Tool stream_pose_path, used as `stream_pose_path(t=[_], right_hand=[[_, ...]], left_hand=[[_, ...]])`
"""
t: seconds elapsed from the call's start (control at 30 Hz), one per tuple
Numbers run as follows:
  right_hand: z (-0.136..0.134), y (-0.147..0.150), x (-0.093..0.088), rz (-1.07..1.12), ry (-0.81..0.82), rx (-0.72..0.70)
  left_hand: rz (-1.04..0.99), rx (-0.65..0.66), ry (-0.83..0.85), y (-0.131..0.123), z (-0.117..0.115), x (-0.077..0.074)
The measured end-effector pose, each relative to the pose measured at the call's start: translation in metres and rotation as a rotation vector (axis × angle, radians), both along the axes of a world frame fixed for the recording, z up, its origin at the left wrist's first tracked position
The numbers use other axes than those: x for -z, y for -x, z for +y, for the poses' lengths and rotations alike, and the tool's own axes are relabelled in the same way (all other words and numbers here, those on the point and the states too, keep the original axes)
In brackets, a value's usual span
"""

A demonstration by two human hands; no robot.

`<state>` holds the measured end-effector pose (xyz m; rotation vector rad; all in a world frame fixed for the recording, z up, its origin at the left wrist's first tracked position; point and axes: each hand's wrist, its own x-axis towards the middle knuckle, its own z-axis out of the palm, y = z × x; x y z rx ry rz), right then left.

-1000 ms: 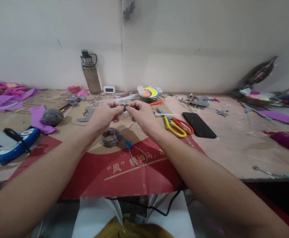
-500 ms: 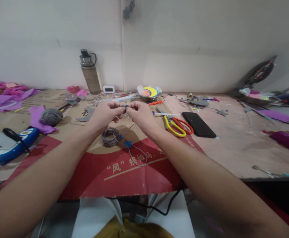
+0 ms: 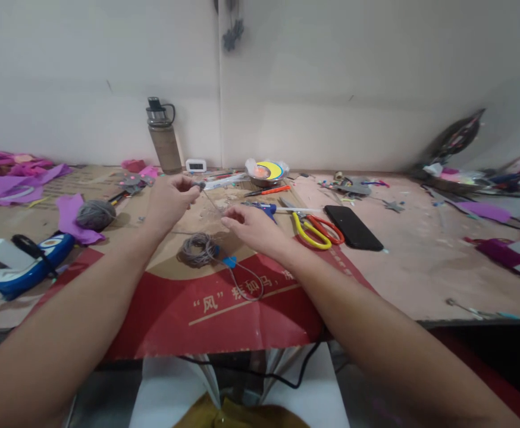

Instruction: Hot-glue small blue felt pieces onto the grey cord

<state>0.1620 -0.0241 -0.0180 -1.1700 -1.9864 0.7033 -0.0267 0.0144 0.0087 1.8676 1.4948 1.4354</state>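
Desk [image 3: 420, 267] is carrying a red printed cardboard [image 3: 153, 333] along its near edge, w/ pale characters showing on it. Just beyond, a coil of grey cord [image 3: 196, 249] is lying flat; one loose loop is reaching onto the red part, and a blue scrap [image 3: 229, 262] is lying close beside. To the R, scissors [image 3: 316, 229] w/ yellow & red handles are resting near a black phone [image 3: 353, 227]. To the L, a ball of grey yarn [image 3: 96, 214] is sitting on purple felt [image 3: 75, 221].

R hand [image 3: 253, 226] is hovering over the middle, its fingers curling w/ tips close together. A thin thread [image 3: 212, 202] is running down toward them, but I cannot tell if they are gripping it. L hand [image 3: 171, 201], a bit farther, is pinching a small dark grey piece [image 3: 200, 185] b/w thumb and forefinger, above the desk.

Partly behind the R hand, a blue tool [image 3: 266, 209] is showing. Farther, an orange-handled tool [image 3: 275, 190] is lying before a bowl [image 3: 264, 181]. At the back, a white digital clock [image 3: 196, 165] & a bottle [image 3: 165, 145] are standing near the wall [image 3: 331, 119].
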Motion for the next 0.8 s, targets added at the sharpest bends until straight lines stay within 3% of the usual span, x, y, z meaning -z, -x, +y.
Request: stream_pose_path(t=[0.17,0.33,0.4,0.53,0.67,0.8], right_hand=[[-0.011,-0.038,-0.008,-0.182,-0.078,0.154],[-0.017,-0.108,-0.001,-0.665,-0.153,0.521],[-0.018,-0.129,0.008,-0.919,-0.02,0.544],[-0.013,-0.147,0.017,-1.006,0.09,0.505],[-0.004,-0.15,0.004,-1.032,0.173,0.428],[-0.009,-0.161,-0.011,-1.052,0.173,0.442]], left_hand=[[0.032,-0.098,0.001,0.011,0.005,-0.002],[-0.027,-0.105,0.011,0.008,0.001,-0.004],[-0.051,-0.081,-0.007,0.006,-0.001,-0.005],[-0.074,-0.06,0.0,0.003,-0.004,-0.007],[-0.136,-0.049,0.093,0.004,-0.001,-0.002],[-0.237,-0.004,0.19,0.009,0.007,0.006]])
